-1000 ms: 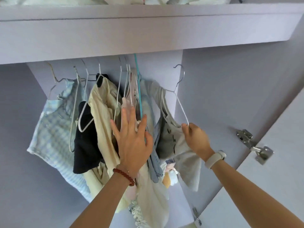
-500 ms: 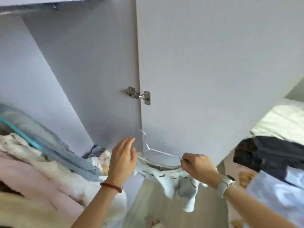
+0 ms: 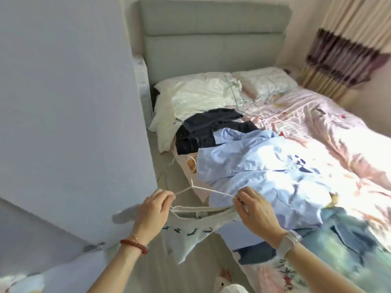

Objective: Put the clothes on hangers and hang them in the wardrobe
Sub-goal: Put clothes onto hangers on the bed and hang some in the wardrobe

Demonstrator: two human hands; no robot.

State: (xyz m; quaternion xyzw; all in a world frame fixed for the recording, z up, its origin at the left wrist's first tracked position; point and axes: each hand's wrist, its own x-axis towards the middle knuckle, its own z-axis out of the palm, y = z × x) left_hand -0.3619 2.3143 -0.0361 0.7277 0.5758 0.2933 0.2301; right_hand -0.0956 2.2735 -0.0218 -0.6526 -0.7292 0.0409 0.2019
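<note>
White hanger [image 3: 203, 190] pinched by left hand [image 3: 151, 212] and right hand [image 3: 257, 208]; shirt [image 3: 190, 229] hangs below.

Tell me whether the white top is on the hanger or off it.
On: the white top hangs from the hanger, whose ends the left hand and right hand pinch.

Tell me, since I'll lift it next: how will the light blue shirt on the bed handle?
The light blue shirt lies crumpled in soft folds, so it is probably floppy and light. Spread wide over the bed, it would likely sag and trail if lifted.
</note>
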